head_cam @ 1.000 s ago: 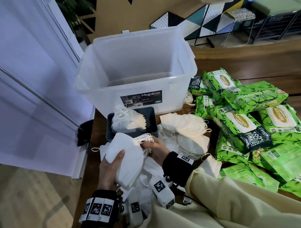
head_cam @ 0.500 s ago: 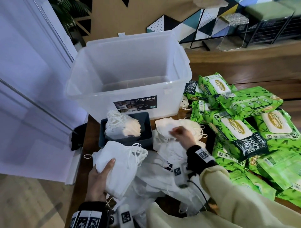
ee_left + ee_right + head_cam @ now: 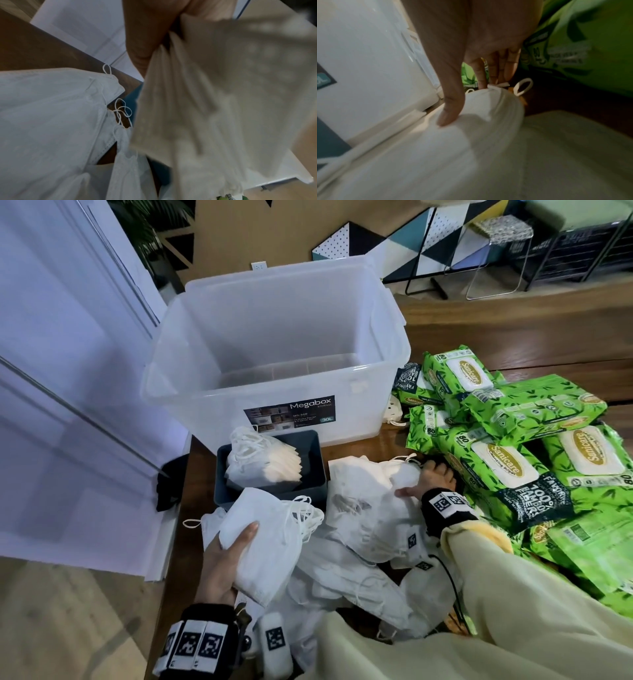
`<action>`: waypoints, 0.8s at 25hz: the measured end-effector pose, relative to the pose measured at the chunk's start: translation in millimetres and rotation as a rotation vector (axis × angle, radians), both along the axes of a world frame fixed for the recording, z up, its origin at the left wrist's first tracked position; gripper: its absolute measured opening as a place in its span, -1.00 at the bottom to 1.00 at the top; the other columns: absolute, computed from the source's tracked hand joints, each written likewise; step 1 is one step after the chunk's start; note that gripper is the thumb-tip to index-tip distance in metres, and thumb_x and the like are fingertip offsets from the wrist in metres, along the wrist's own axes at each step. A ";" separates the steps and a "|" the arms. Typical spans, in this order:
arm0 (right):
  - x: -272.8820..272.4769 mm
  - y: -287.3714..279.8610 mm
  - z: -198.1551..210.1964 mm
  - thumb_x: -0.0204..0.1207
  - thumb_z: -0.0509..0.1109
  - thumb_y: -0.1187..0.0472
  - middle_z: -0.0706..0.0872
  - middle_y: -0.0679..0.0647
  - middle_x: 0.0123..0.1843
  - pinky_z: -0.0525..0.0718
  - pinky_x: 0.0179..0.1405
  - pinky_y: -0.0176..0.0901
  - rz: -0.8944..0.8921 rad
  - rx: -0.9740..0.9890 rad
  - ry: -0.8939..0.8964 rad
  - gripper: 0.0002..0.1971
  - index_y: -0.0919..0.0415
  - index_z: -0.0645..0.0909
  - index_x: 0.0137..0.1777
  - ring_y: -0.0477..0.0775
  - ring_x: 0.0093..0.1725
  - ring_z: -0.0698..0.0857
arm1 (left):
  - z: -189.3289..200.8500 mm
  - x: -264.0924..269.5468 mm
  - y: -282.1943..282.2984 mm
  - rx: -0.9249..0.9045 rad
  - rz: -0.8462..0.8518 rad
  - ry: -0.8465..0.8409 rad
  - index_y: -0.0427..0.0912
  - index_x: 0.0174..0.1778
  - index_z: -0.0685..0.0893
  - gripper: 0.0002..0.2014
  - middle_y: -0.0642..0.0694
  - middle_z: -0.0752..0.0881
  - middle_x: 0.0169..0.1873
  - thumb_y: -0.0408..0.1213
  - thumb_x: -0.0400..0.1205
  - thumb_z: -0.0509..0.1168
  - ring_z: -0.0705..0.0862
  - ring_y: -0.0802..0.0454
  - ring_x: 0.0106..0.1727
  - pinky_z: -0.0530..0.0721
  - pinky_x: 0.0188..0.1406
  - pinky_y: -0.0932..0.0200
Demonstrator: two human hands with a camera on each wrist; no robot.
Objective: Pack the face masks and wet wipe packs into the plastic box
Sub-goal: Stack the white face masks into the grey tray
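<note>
My left hand [image 3: 236, 549] grips a stack of white face masks [image 3: 263, 542] by its lower left edge, thumb on top, just in front of a blue tray. The left wrist view shows that hand [image 3: 145, 40] pinching the same stack [image 3: 214, 94]. My right hand [image 3: 428, 481] lies on the loose mask pile [image 3: 363, 501] beside the green wet wipe packs [image 3: 507, 467]. Seen from the right wrist, the right hand [image 3: 471, 97] has its thumb pressing the top mask [image 3: 488, 108] while the fingers curl over its far edge. The clear plastic box [image 3: 274, 337] stands behind, with nothing in it.
The blue tray [image 3: 315, 460] holding a bundle of masks [image 3: 260, 460] sits against the box front. More masks [image 3: 51, 115] cover the wooden table [image 3: 191, 467] near its left edge. A white panel [image 3: 68, 405] stands to the left. Wipe packs fill the right side.
My right hand left the held stack and moved right onto the loose pile beside the wipe packs. The left hand still holds its stack of masks.
</note>
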State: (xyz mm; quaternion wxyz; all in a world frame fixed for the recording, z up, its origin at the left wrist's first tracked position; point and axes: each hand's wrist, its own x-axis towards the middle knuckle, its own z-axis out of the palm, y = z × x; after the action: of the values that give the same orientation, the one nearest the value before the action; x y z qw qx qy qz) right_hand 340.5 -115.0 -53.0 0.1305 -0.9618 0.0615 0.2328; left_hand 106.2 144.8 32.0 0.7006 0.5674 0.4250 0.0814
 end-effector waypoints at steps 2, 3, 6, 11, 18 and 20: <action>-2.3 -8.4 4.3 0.24 0.62 -0.03 0.33 0.35 0.50 0.32 0.45 0.14 -0.017 0.047 0.024 -0.06 0.34 0.23 0.50 0.36 0.51 0.30 | 0.2 3.2 0.3 0.003 -0.011 -0.004 -0.14 0.01 0.69 -0.82 -0.07 0.78 -0.12 -0.28 0.51 0.44 0.73 -0.02 -0.09 0.66 -0.19 0.12; -3.4 -12.8 6.9 0.25 0.63 0.04 0.43 0.33 0.44 0.41 0.39 0.11 -0.054 0.110 0.000 -0.20 0.30 0.35 0.42 0.34 0.45 0.39 | 0.7 5.1 0.2 -0.002 -0.019 -0.013 -0.15 0.02 0.69 -0.81 -0.08 0.78 -0.12 -0.29 0.51 0.44 0.73 -0.02 -0.10 0.65 -0.20 0.12; -14.1 -23.1 18.2 0.35 0.55 0.24 0.70 0.30 0.12 0.58 0.11 -0.02 -0.236 0.361 -0.194 -0.68 0.25 0.60 0.09 0.29 0.18 0.62 | 1.8 9.6 1.5 0.000 -0.028 -0.036 -0.16 0.05 0.68 -0.78 -0.10 0.77 -0.09 -0.30 0.50 0.44 0.73 -0.02 -0.10 0.65 -0.19 0.12; -40.0 -30.2 33.7 0.40 0.53 0.25 0.79 0.25 -0.04 0.50 -0.07 -0.21 -0.257 0.492 -0.367 -0.81 0.32 0.67 -0.05 0.22 0.02 0.72 | -2.8 14.9 2.8 0.020 -0.068 -0.040 -0.13 0.10 0.67 -0.73 -0.10 0.77 -0.03 -0.27 0.49 0.46 0.72 -0.05 -0.02 0.65 -0.09 0.10; -73.9 -34.0 116.3 0.53 0.39 0.31 0.74 0.17 -0.24 0.67 -0.18 -0.14 -0.102 0.968 -0.482 -0.88 0.19 0.49 -0.02 -0.15 -0.40 0.61 | -2.7 23.2 0.8 0.106 -0.115 -0.004 -0.05 -0.01 0.64 -0.78 -0.15 0.75 0.00 -0.23 0.48 0.48 0.70 -0.16 0.04 0.67 0.12 -0.10; -84.4 -10.3 143.7 0.55 0.32 0.35 0.65 -0.03 -0.32 0.61 -0.36 -0.40 0.072 1.112 -0.334 -0.88 0.26 0.48 0.05 -0.29 -0.45 0.57 | 0.4 26.5 -6.7 0.120 -0.166 -0.014 -0.09 0.02 0.63 -0.78 -0.11 0.73 -0.06 -0.27 0.50 0.46 0.70 -0.07 -0.04 0.70 -0.06 0.07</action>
State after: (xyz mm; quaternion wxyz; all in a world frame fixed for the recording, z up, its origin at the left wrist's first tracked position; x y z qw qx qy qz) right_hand 256.1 -125.3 90.7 0.6158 -0.7740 -0.1240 0.0794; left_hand 132.7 138.1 32.4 0.6725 0.6412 0.3659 0.0523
